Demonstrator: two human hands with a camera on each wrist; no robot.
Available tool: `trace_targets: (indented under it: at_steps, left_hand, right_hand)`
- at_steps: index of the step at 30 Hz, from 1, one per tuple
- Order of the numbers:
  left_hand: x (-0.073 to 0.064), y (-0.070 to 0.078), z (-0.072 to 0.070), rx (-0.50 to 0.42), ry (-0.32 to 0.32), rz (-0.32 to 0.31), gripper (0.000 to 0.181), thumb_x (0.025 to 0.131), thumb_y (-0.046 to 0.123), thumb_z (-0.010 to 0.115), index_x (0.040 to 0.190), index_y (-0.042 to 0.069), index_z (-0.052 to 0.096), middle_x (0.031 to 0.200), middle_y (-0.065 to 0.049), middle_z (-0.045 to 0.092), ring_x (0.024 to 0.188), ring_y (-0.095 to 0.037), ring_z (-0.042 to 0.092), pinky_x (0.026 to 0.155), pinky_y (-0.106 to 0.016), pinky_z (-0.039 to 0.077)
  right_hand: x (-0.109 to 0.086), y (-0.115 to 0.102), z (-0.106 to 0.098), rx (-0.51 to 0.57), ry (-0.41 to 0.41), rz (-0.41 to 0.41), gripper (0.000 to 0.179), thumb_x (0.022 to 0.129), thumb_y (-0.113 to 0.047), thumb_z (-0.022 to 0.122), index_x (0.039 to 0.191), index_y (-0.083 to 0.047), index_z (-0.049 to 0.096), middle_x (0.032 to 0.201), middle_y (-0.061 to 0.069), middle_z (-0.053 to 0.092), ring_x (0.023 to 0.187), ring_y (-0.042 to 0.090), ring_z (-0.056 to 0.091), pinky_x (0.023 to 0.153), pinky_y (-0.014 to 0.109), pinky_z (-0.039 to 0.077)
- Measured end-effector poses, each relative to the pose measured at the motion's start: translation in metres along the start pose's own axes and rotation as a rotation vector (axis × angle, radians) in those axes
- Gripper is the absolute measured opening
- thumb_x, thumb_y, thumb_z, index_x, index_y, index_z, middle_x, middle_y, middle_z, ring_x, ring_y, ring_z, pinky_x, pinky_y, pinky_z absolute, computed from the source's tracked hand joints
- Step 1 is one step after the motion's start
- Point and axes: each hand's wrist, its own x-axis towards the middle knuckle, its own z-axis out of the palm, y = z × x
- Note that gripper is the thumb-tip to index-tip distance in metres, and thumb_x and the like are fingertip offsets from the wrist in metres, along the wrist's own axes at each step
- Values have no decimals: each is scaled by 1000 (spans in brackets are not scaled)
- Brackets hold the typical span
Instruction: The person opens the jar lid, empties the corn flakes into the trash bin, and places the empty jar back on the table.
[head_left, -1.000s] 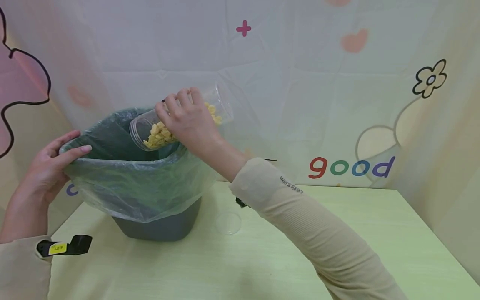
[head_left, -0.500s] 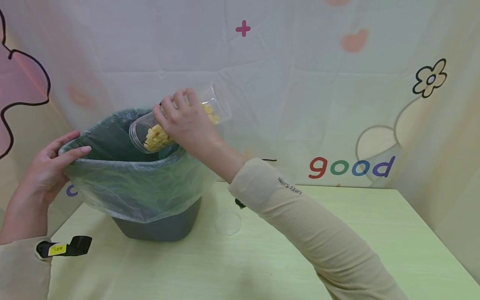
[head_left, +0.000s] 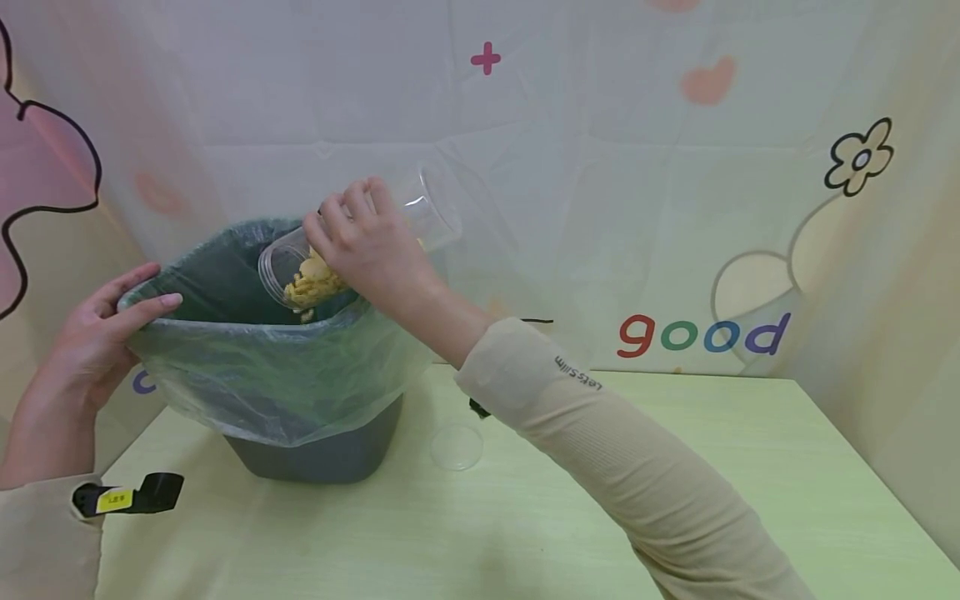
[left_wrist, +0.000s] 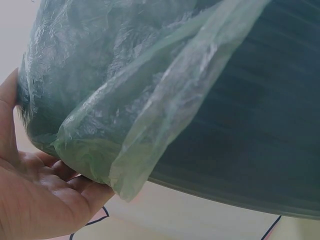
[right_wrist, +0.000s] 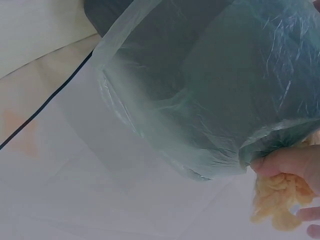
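My right hand (head_left: 382,258) grips a clear plastic jar (head_left: 431,204), tilted with its mouth down to the left over the bin. Yellow flakes (head_left: 311,287), like cereal, lie along the jar's lower side, and a few bits are dropping from its mouth. The grey trash bin (head_left: 322,458) wears a green translucent bag (head_left: 277,383) folded over its rim. At the bin's left edge my left hand (head_left: 93,342) holds the bagged rim, thumb on top. In the left wrist view, that hand's fingers reach beneath the bag's fold. The right wrist view shows flakes (right_wrist: 280,200) beside the right thumb.
A clear round lid (head_left: 456,447) lies flat on the pale table (head_left: 570,508), right of the bin. Behind stands a printed curtain (head_left: 570,208) with coloured letters and hearts. A black wrist camera (head_left: 157,492) is strapped at the left sleeve.
The flakes have slid down toward the jar's mouth, leaving its base bare, and some now fall into the bin. The right hand shifted slightly left; the left hand stayed still.
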Motion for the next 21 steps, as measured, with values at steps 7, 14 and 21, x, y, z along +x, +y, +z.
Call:
trace_targets:
  at_steps: [7,14,21]
  left_hand:
    - [-2,2,2,21,4,-5,64,90,12,56,144,24,24,116,11,35,84,-1,52,63,-15,47]
    - [-1,1,2,25,7,-3,64,90,12,57,144,24,25,116,11,35,85,-1,51,63,-14,46]
    - [1,-1,-2,63,19,0,64,89,15,58,144,24,25,121,9,34,86,-2,50,63,-14,46]
  right_hand:
    - [0,0,0,16,4,1,31,91,-2,28,106,-14,52,104,5,57,99,28,54,88,38,38]
    - [-1,0,0,31,3,22,29,91,-4,30,108,-14,51,104,4,57,99,28,54,89,38,38]
    - [-1,0,2,44,16,54,26,89,-6,34,106,-15,51,102,4,56,97,28,54,89,39,39]
